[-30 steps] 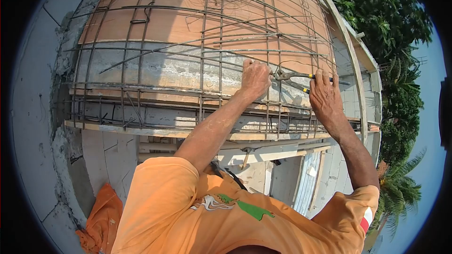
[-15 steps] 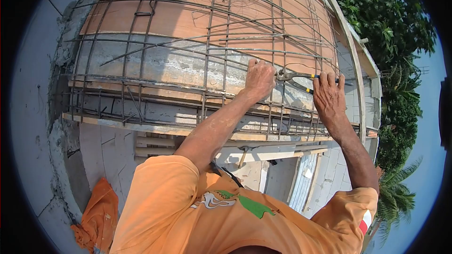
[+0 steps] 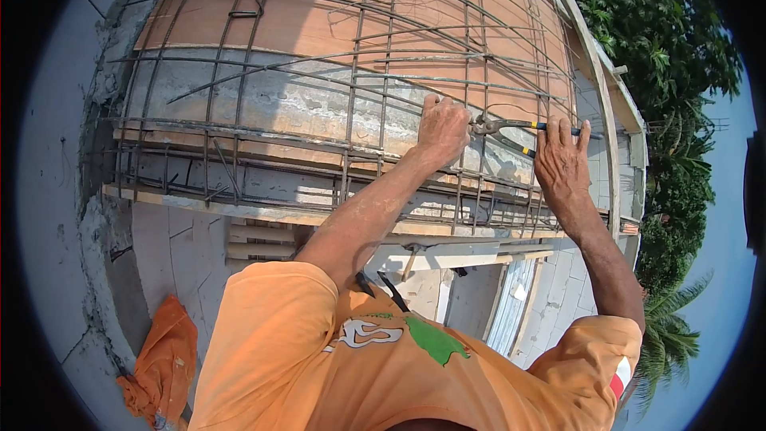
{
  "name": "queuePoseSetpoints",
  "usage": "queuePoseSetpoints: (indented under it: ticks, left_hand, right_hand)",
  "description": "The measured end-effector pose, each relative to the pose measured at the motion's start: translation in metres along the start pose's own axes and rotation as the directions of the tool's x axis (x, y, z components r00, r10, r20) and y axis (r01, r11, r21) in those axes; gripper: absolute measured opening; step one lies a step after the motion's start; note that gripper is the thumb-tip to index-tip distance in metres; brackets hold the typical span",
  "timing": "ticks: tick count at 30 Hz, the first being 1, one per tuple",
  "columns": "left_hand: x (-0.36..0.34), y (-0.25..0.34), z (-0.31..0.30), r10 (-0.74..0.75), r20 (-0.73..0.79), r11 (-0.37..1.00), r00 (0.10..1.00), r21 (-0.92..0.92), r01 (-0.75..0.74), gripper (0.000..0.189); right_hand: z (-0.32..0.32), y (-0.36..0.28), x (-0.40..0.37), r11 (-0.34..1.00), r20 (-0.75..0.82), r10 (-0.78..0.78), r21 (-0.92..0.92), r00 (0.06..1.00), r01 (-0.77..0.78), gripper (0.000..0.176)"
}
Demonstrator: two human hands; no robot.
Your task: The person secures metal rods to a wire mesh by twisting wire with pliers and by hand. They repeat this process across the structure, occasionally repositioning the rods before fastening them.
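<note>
My right hand (image 3: 562,161) holds a pair of pincers (image 3: 511,124) by the blue-and-yellow grips, its fingers over the upper handle. The handles are spread apart. At the rebar grid (image 3: 384,80), the metal jaws lie right beside my left hand (image 3: 444,132). That hand is closed over a crossing of the bars, knuckles up. Whatever its fingers pinch is hidden. Thin dark bars run lengthwise and across beneath both hands.
Reddish-brown boards (image 3: 319,16) and a grey concrete strip (image 3: 307,100) lie under the bars. A long timber (image 3: 594,72) edges the right side. A hammer (image 3: 410,260) rests below the grid. An orange cloth (image 3: 163,359) hangs at lower left.
The fingers of my right hand have straightened a little on the handle. My left hand stays beside the jaws, and the view has shifted slightly.
</note>
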State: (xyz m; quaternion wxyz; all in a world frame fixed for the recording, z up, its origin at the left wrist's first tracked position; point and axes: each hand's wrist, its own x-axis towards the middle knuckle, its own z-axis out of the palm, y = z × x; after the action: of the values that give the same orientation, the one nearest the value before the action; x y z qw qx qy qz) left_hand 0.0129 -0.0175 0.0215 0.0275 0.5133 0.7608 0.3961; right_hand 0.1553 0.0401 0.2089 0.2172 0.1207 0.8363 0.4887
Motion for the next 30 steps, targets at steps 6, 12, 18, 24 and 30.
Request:
queuePoseSetpoints:
  ticks: [6, 12, 18, 24, 30]
  left_hand:
    - [0.000, 0.000, 0.002, -0.011, 0.006, 1.000, 1.000, 0.004, 0.011, 0.014]
    - [-0.001, 0.001, 0.000, -0.004, -0.026, 1.000, 1.000, -0.014, 0.004, 0.010]
    - [-0.001, -0.001, 0.001, -0.006, 0.005, 0.999, 1.000, -0.037, 0.006, 0.009]
    - [0.000, 0.000, -0.002, 0.003, 0.027, 0.998, 1.000, -0.062, -0.001, 0.023]
    - [-0.041, 0.049, -0.041, -0.235, -0.039, 0.655, 0.971, -0.744, 0.128, 0.041]
  right_hand:
    - [0.006, 0.000, 0.003, 0.994, 0.032, 0.009, 0.105, 0.999, -0.013, 0.017]
    - [0.001, -0.001, -0.005, 0.994, 0.071, -0.088, 0.068, 0.994, 0.083, 0.011]
    - [0.014, 0.020, 0.014, 0.790, 0.168, -0.255, 0.604, 0.952, 0.105, 0.018]
    - [-0.021, 0.042, 0.030, 0.407, 0.633, -0.383, 0.769, 0.672, -0.493, 0.035]
    - [-0.026, 0.040, 0.042, 0.680, 0.648, -0.337, 0.670, 0.684, -0.299, 0.036]
